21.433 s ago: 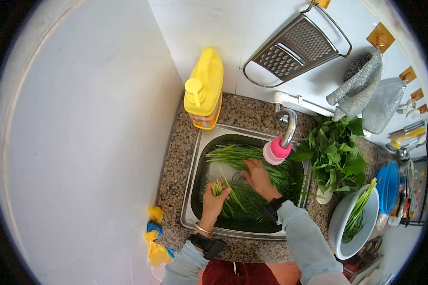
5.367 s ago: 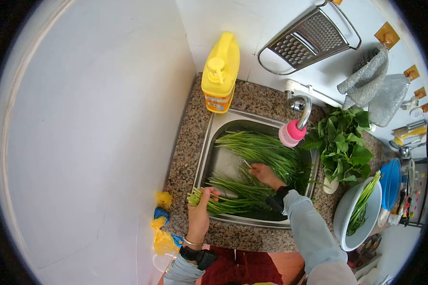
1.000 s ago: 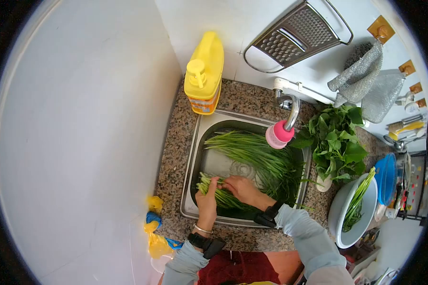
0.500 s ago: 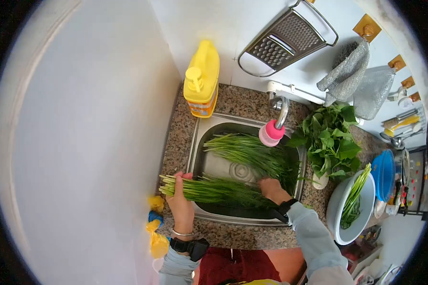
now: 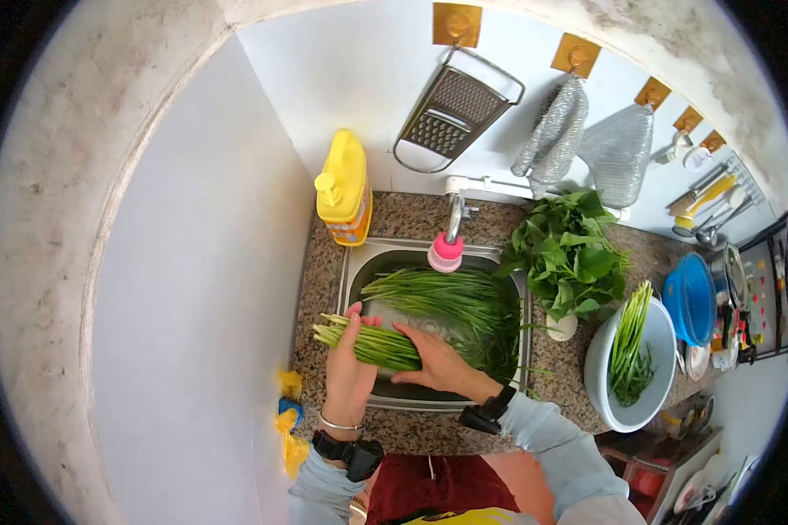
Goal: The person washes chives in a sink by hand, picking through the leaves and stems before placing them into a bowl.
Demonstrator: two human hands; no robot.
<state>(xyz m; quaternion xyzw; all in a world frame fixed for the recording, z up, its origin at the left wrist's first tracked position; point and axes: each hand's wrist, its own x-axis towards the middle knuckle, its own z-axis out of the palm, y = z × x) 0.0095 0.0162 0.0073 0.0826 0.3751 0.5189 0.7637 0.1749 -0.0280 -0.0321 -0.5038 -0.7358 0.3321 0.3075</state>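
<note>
Near the stem ends, my left hand (image 5: 350,360) is closed round a bunch of long green stalks (image 5: 383,346) at the sink's left front. My right hand (image 5: 438,359) grips the same bunch a little to the right, thumb and fingers on either side of it. Behind both hands, more green stalks (image 5: 451,293) lie in the steel sink (image 5: 348,271). The faucet (image 5: 446,249), with its pink nozzle, hangs above them. The leafy tips of the held bunch are partly hidden by my right hand.
A yellow jug (image 5: 346,192) stands behind the sink's left corner. Leafy greens (image 5: 569,254) lie right of the sink. Farther right are a pale basin (image 5: 600,359) holding stalks and a blue basin (image 5: 692,297). A grater (image 5: 455,114) and mesh cloths (image 5: 556,131) hang on the wall.
My right hand has moved left from the leafy end and now grips the bunch close to my left hand. The view has shifted, showing more of the upper wall.
</note>
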